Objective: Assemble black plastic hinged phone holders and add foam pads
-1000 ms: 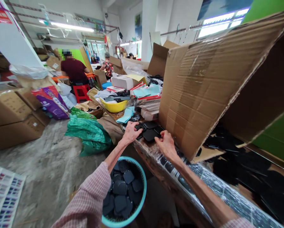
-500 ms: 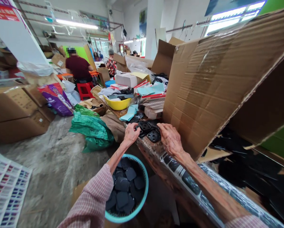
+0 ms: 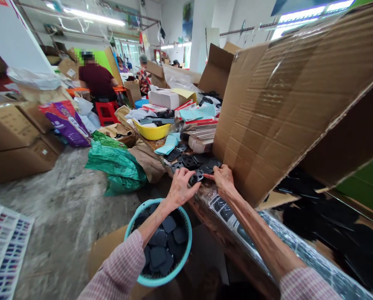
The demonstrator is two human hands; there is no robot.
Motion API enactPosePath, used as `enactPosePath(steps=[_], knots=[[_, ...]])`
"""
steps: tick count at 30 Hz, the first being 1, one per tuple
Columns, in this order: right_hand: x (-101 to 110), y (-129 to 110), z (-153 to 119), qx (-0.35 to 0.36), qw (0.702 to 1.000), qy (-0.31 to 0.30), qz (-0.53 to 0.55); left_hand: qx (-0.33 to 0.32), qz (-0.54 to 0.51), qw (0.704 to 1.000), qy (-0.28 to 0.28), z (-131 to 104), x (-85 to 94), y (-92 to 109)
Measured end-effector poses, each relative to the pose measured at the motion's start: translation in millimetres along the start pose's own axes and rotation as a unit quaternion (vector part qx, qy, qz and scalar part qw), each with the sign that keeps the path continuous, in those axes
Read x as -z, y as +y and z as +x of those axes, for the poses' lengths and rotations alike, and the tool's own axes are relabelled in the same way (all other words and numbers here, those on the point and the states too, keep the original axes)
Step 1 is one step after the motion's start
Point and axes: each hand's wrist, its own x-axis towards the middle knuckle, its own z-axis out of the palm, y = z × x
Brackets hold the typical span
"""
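At the bench edge, my left hand (image 3: 182,187) has its thumb and fingers curled round a small black plate with holes (image 3: 196,178). My right hand (image 3: 224,180) pinches the right end of a black piece with a textured face (image 3: 209,166), its index finger reaching toward the plate with holes. The two pieces meet or overlap between my hands; whether they are joined I cannot tell. More black plates (image 3: 188,161) lie just behind on the wooden bench. Below my left forearm, a light-blue basket (image 3: 189,246) holds several flat black rounded squares (image 3: 158,256).
A large cardboard box (image 3: 255,112) rises right beside my right hand. Behind the plates are a light-blue cloth (image 3: 168,144), stacked cards (image 3: 202,129) and a yellow basin (image 3: 152,132). A green bag (image 3: 114,166) lies left. A person in dark red (image 3: 97,81) sits farther back.
My left hand has come right and lower and now grips a plate with holes. My right hand has turned and holds the textured piece. The view has shifted slightly.
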Motion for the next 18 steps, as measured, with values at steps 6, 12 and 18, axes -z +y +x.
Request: enactPosePath(steps=[6,12,18], knots=[[29.9,-15.3,-25.7,-0.032,0.997,-0.044,-0.045,-0.036,0.045,0.998,-0.023,3.0,-22.7,6.1],[95.0,-32.8,-110.7,0.034,0.986,-0.163,-0.027,-0.021,0.106,0.994,-0.001,5.8,-23.5,6.3],[145.5,19.4,-214.1,-0.009,0.989,-0.144,-0.018,-0.038,0.145,0.989,-0.014,5.0,-20.1,5.7]])
